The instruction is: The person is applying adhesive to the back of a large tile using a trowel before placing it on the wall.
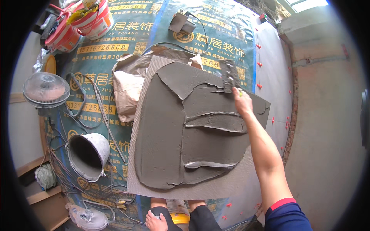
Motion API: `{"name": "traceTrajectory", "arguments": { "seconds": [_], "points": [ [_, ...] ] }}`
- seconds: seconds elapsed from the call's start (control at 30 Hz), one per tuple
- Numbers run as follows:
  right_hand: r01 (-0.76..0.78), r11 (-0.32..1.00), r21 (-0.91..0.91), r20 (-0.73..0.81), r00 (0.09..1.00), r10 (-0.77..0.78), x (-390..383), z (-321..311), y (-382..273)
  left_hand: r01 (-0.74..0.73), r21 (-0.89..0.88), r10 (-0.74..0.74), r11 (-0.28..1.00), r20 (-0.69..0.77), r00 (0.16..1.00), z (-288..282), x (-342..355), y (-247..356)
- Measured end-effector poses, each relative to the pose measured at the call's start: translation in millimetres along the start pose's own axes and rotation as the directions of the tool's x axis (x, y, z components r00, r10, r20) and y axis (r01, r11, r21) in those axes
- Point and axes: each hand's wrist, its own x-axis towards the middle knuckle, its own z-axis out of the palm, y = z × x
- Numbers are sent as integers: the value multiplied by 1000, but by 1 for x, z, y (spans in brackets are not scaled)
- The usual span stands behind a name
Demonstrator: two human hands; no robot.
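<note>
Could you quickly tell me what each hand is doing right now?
Left hand: resting on the knee, holding nothing.
Right hand: closed on a trowel over the mortar-covered tile.

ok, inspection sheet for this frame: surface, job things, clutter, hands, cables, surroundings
Surface: floor sheet, blue-green, printed.
Job things: tile back-up, grey mortar over most of it; trowel at its far edge.
Clutter: torn paper bag, mortar bucket on its side, two red-white buckets, fan.
Hands: right hand grips trowel; left hand rests on knee.
Cables: loops left of tile.
Surroundings: laid tiles with red clips, bare wall.
</note>
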Motion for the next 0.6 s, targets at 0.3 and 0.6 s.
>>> {"name": "traceTrajectory", "arguments": {
  "seconds": [0.3,0.6],
  "points": [
    [-229,973,-30,-170,960,221,-53,-40,67,27,29,-26,999,-30,999,-1,4,-8],
    [124,899,421,314,909,-272,-107,-2,-91,24,-43,-24,999,-10,1000,0,8,-7]
  ]
}}
